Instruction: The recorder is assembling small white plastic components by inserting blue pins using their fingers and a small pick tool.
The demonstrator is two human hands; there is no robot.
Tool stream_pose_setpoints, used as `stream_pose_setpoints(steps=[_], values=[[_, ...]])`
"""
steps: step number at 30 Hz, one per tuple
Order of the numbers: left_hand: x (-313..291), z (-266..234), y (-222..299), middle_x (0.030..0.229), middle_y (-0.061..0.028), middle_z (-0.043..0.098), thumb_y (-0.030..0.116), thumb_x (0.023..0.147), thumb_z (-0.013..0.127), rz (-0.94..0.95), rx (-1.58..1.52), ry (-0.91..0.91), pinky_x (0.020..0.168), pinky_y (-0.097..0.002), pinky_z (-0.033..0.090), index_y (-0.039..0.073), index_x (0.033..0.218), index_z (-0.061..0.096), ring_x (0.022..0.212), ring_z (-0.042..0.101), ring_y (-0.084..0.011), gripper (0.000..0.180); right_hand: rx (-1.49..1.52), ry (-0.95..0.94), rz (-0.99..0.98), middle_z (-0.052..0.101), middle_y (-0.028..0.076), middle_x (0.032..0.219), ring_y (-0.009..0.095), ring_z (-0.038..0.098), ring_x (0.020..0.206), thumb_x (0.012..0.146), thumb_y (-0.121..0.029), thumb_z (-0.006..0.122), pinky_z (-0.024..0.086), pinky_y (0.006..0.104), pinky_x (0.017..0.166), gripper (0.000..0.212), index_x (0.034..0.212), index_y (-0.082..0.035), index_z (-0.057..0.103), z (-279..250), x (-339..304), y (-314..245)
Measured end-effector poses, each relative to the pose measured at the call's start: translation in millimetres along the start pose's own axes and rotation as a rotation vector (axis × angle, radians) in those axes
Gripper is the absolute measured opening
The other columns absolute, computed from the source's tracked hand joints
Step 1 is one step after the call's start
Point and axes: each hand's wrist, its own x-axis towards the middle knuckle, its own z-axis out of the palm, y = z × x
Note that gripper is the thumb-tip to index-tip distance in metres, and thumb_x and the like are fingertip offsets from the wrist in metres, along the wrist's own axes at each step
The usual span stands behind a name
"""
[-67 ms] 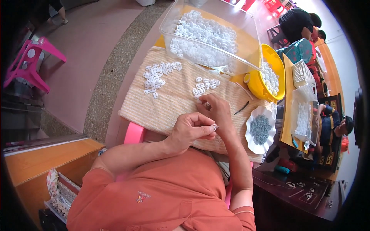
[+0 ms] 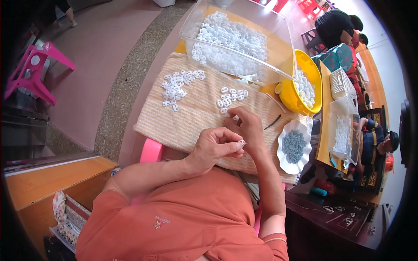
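Fingers [image 2: 227, 134] of the left hand [image 2: 207, 148] are pinched together on a small white piece [image 2: 242, 142], close to the right hand [image 2: 249, 128]. That one's curled over the cloth [image 2: 156, 117], right at another white piece [image 2: 236, 117], can't tell if it's gripping it. Just past that, a cluster of white pieces [image 2: 226, 102], looser pile [image 2: 174, 89] off left. Dark strip [image 2: 273, 122] and scalloped dish [image 2: 283, 162] of grey bits [image 2: 294, 145] over right, then yellow bowl [image 2: 319, 80] and big clear bin [image 2: 281, 52] beyond.

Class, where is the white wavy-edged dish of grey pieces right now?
In the head view, the dish sits at the right edge of the cloth, right of the person's right hand and just below the yellow bowl.
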Motion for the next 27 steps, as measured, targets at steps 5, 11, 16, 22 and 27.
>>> stream_pose_setpoints(steps=[5, 11, 16, 22, 27], values=[[0, -1, 0, 0.088, -0.0085, 0.067, 0.002, 0.087, 0.063, -0.003, 0.034, 0.01, 0.074, -0.0257, 0.057, -0.003, 0.099, 0.063, 0.08, 0.066, -0.0131, 0.014, -0.021, 0.079, -0.007, 0.065, 0.007, 0.085, 0.01, 0.054, 0.053, 0.074, 0.0, 0.069, 0.043, 0.0242, 0.049, 0.016, 0.089, -0.001, 0.064, -21, -11, 0], [2, -2, -1, 0.086, -0.008, 0.067, 0.002, 0.086, 0.064, -0.025, -0.017, 0.024, 0.073, -0.0264, 0.057, -0.003, 0.098, 0.063, 0.077, 0.066, -0.0131, 0.013, -0.087, 0.05, 0.037, 0.064, 0.008, 0.093, 0.011, 0.055, 0.059, 0.075, 0.004, 0.067, 0.043, 0.0242, 0.053, 0.017, 0.091, -0.001, 0.066, -36, -34, 21], [4, -4, -2, 0.086, -0.0087, 0.066, 0.002, 0.086, 0.065, -0.032, -0.01, 0.054, 0.072, -0.0269, 0.057, -0.003, 0.098, 0.063, 0.077, 0.066, -0.0137, 0.013, -0.022, 0.13, 0.021, 0.062, 0.008, 0.093, 0.01, 0.054, 0.06, 0.075, 0.007, 0.065, 0.042, 0.0233, 0.054, 0.02, 0.093, -0.002, 0.067, -46, -45, 29], [6, -5, -5, 0.086, -0.0091, 0.066, 0.002, 0.086, 0.064, -0.034, -0.036, 0.073, 0.073, -0.0281, 0.058, -0.004, 0.098, 0.062, 0.077, 0.066, -0.015, 0.014, -0.026, 0.163, 0.124, 0.063, 0.008, 0.087, 0.01, 0.052, 0.054, 0.077, 0.005, 0.066, 0.041, 0.0229, 0.051, 0.018, 0.094, -0.001, 0.067, -48, -52, 29], [6, -6, -5, 0.086, -0.0092, 0.066, 0.002, 0.086, 0.064, -0.038, -0.058, 0.069, 0.073, -0.0284, 0.058, -0.003, 0.098, 0.062, 0.076, 0.066, -0.0155, 0.013, -0.106, 0.13, 0.12, 0.065, 0.01, 0.088, 0.016, 0.058, 0.056, 0.079, -0.003, 0.068, 0.045, 0.0279, 0.053, 0.015, 0.094, -0.001, 0.067, -36, -48, 18]])
